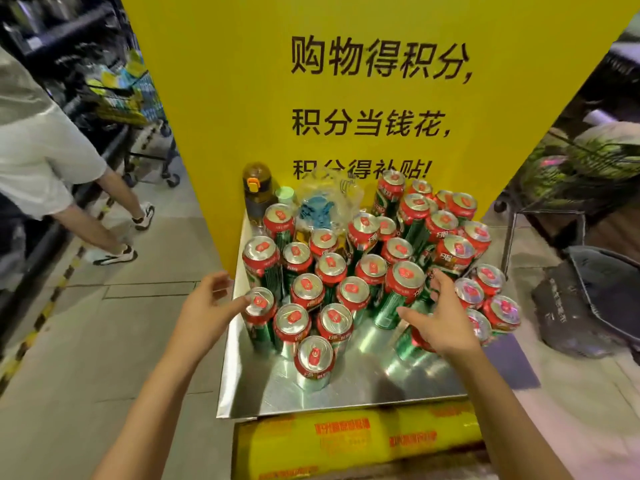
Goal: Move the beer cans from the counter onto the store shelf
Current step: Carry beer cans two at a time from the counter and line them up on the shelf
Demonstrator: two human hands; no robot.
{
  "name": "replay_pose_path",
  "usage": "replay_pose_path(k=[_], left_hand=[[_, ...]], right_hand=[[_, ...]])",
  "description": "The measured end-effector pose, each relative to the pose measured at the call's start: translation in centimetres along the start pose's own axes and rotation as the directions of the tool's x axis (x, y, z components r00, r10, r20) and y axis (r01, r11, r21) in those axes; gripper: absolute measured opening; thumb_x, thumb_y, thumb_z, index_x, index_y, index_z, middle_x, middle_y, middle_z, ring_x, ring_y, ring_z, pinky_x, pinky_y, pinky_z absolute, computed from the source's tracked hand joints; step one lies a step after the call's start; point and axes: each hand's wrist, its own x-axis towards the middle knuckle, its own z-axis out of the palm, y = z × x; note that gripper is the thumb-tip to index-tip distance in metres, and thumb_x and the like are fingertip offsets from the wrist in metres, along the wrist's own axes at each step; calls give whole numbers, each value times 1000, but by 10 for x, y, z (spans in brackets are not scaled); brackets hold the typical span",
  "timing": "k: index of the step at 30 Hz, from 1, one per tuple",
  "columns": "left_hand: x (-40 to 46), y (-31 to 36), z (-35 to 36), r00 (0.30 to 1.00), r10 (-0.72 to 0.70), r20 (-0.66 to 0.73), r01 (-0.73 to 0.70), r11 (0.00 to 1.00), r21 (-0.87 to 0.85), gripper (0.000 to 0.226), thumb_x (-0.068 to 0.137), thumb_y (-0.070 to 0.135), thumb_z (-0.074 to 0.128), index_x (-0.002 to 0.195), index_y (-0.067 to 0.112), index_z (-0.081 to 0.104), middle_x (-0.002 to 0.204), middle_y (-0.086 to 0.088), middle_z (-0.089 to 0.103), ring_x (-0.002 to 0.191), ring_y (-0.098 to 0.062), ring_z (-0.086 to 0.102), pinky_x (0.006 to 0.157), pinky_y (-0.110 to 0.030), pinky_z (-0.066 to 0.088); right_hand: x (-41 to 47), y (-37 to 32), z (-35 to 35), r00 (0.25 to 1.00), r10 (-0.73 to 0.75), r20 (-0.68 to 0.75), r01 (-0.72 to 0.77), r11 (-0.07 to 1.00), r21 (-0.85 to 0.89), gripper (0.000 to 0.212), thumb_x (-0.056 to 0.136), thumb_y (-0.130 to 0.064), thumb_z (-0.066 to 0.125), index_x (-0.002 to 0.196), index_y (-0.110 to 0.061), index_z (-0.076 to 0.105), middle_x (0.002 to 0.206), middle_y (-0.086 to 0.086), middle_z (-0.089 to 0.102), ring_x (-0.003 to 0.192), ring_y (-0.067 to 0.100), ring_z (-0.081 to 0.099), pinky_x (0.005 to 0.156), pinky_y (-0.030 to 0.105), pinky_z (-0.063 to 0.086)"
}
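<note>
On counter (346, 386): steel top, crowded with upright beer cans (353, 268), green bodies, red rims, silver lids with red tabs. Spread from left edge to right edge, densest toward back right against yellow panel (242, 98). Front strip of counter bare, showing can reflections.

Left hand (207, 306): at left edge, fingers loosely spread, gripping nothing. Thumb tip touching lid rim of left can (259, 303), the front-left one of the cluster. Other fingers off the edge, above floor (104, 341).

Right hand (440, 317): over right half of counter, fingers relaxed and splayed, nothing grasped. Hovering among cans; contact with can beneath palm can't be told. Tall can (403, 289) just left of fingertips.

Front can (314, 362): standing alone nearest front edge, between the two forearms.

Back left corner: brown bottle (256, 192) with orange latch, upright against panel. Beside it clear plastic bag (329, 202) with something blue inside, partly behind cans.

Below front edge: yellow wrapped pack (363, 441) with red print.

Off left side: another person's legs, white sneakers (114, 256), beside dark shelving (52, 36). Off right side: wire cart (571, 168) with green goods, blurred.
</note>
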Motion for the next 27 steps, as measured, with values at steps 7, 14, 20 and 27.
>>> replay_pose_path(k=[7, 14, 20, 27], left_hand=[[65, -7, 19, 988, 16, 151, -11, 999, -34, 83, 70, 13, 81, 139, 10, 36, 140, -9, 46, 129, -24, 42, 103, -31, 33], [89, -9, 36, 979, 47, 199, -19, 990, -142, 89, 64, 6, 84, 138, 13, 35, 124, -7, 56, 111, -21, 56, 101, -42, 44], [91, -14, 37, 986, 40, 163, -17, 990, -141, 81, 61, 10, 86, 130, 19, 46, 117, -3, 62, 100, -9, 59, 87, -26, 47], [86, 3, 37, 991, 124, 52, -117, 985, -129, 64, 61, 7, 85, 116, 22, 56, 108, 3, 66, 90, 8, 60, 74, -8, 43]], right_hand=[[35, 15, 11, 996, 78, 41, -79, 996, 47, 89, 69, -3, 81, 141, -12, 29, 121, 0, 51, 119, 20, 49, 98, 29, 38], [53, 21, 19, 999, 48, 12, -48, 999, 10, 77, 65, -7, 85, 128, -18, 41, 107, -10, 57, 106, 17, 58, 88, 29, 48], [59, 24, 17, 996, 88, -12, -88, 996, -10, 75, 60, -12, 88, 124, -20, 50, 107, -7, 62, 103, 16, 59, 85, 26, 46], [56, 18, 11, 996, 74, -58, -76, 997, -29, 67, 59, -16, 89, 118, -20, 57, 107, -5, 66, 100, 14, 60, 75, 14, 41]])
